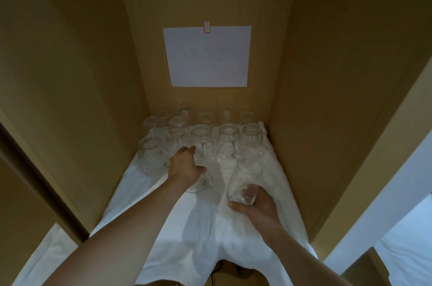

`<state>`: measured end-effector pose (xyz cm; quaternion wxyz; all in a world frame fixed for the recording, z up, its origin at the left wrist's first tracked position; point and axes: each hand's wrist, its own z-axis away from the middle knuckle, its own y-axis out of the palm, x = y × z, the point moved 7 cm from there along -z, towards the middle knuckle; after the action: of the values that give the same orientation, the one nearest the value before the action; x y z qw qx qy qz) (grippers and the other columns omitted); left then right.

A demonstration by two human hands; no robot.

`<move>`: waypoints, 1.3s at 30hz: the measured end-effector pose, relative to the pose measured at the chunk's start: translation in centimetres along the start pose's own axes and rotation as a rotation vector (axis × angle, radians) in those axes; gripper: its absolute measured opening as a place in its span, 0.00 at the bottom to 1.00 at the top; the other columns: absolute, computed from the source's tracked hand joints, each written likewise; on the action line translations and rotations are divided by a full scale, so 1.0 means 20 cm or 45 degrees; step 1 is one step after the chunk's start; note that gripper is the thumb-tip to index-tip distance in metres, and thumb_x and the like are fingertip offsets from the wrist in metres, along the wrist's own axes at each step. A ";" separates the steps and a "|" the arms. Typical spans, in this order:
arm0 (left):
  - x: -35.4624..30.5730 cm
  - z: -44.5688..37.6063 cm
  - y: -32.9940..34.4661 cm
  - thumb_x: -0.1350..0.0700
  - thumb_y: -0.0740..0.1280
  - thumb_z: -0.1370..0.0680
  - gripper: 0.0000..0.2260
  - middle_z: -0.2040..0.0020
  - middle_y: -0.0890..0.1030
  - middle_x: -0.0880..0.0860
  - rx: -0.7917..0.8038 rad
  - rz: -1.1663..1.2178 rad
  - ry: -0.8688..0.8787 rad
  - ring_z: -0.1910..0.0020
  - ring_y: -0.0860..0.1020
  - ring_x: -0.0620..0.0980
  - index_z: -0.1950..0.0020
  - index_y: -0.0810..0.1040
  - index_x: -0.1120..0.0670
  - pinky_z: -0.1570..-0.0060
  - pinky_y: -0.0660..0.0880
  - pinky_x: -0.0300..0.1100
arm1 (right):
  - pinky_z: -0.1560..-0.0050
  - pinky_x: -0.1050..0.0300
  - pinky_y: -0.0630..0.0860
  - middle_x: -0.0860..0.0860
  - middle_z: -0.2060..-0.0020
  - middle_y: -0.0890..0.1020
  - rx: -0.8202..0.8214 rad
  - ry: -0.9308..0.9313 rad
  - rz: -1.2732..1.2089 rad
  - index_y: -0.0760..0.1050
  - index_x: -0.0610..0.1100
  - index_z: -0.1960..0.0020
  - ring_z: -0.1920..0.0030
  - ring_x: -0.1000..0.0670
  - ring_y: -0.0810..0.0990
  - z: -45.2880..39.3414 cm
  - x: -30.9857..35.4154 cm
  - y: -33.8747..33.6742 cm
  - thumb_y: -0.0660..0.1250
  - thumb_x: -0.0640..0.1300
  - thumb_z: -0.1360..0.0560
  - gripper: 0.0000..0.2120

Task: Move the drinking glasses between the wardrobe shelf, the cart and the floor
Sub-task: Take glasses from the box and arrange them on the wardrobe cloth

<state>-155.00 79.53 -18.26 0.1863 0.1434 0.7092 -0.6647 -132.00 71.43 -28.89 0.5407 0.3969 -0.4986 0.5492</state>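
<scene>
Wrapping right-hand fingers (251, 192) around tilted glass (244, 183) base.

A single head-worn wide-angle camera looks forward and steeply down into the wardrobe shelf (205, 227), close in front of it. Its back panel faces the lens squarely, the side walls bow outward, and both forearms enter from the bottom edge.

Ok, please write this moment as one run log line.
left hand: on mug | right hand: holds tall glass | place: shelf cloth
</scene>
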 end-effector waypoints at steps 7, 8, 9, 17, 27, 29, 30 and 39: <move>-0.01 -0.07 0.01 0.46 0.77 0.26 0.37 0.26 0.72 0.55 0.014 0.024 0.023 0.29 0.72 0.56 0.21 0.66 0.54 0.33 0.69 0.45 | 0.44 0.58 0.80 0.50 0.46 0.80 -0.125 0.074 0.187 0.73 0.46 0.31 0.48 0.54 0.82 -0.14 0.13 -0.07 0.86 0.61 0.46 0.48; 0.00 -0.08 0.01 0.46 0.76 0.26 0.37 0.25 0.71 0.55 0.017 0.024 0.025 0.28 0.71 0.56 0.21 0.65 0.54 0.32 0.69 0.44 | 0.47 0.61 0.80 0.50 0.43 0.79 -0.137 0.055 0.256 0.72 0.47 0.30 0.50 0.56 0.82 -0.15 0.16 -0.09 0.85 0.62 0.45 0.49; 0.00 -0.09 0.02 0.46 0.76 0.26 0.38 0.24 0.69 0.55 0.020 0.022 0.027 0.27 0.70 0.56 0.20 0.65 0.54 0.31 0.68 0.44 | 0.50 0.65 0.80 0.50 0.42 0.77 -0.149 0.022 0.362 0.71 0.49 0.29 0.53 0.58 0.81 -0.17 0.20 -0.10 0.84 0.64 0.44 0.49; -0.01 -0.15 0.04 0.47 0.76 0.25 0.37 0.24 0.69 0.57 0.055 0.044 0.092 0.27 0.70 0.58 0.20 0.65 0.55 0.29 0.68 0.47 | 0.40 0.57 0.74 0.48 0.38 0.67 -0.169 -0.253 0.970 0.64 0.53 0.24 0.40 0.47 0.75 -0.29 0.47 -0.06 0.84 0.61 0.43 0.53; -0.03 -0.22 0.07 0.44 0.75 0.25 0.37 0.26 0.70 0.56 0.041 -0.013 0.119 0.30 0.72 0.58 0.21 0.65 0.55 0.29 0.68 0.50 | 0.42 0.50 0.73 0.46 0.36 0.72 -0.052 -0.596 1.556 0.64 0.47 0.26 0.41 0.43 0.73 -0.35 0.73 0.23 0.82 0.52 0.37 0.45; -0.04 -0.23 0.07 0.44 0.75 0.25 0.37 0.26 0.71 0.56 0.037 -0.019 0.124 0.30 0.73 0.58 0.21 0.65 0.55 0.30 0.68 0.50 | 0.44 0.50 0.72 0.46 0.35 0.73 -0.023 -0.624 1.654 0.64 0.46 0.27 0.41 0.43 0.73 -0.38 0.75 0.29 0.81 0.49 0.35 0.42; -0.04 -0.24 0.08 0.44 0.75 0.25 0.37 0.26 0.71 0.56 0.040 -0.017 0.126 0.30 0.72 0.58 0.21 0.65 0.55 0.29 0.68 0.50 | 0.45 0.51 0.71 0.46 0.35 0.73 -0.010 -0.630 1.691 0.64 0.46 0.28 0.41 0.43 0.73 -0.39 0.76 0.31 0.80 0.48 0.34 0.40; -0.03 -0.24 0.09 0.44 0.75 0.25 0.36 0.27 0.71 0.55 0.033 -0.027 0.114 0.34 0.74 0.60 0.21 0.65 0.54 0.33 0.71 0.51 | 0.39 0.50 0.75 0.43 0.31 0.67 0.075 -0.554 1.776 0.62 0.48 0.23 0.37 0.41 0.73 -0.52 0.80 0.40 0.79 0.46 0.32 0.43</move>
<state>-153.99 84.53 -19.44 0.1455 0.1678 0.7095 -0.6688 -140.41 85.51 -16.18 -0.0569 0.1015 -0.7165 0.6878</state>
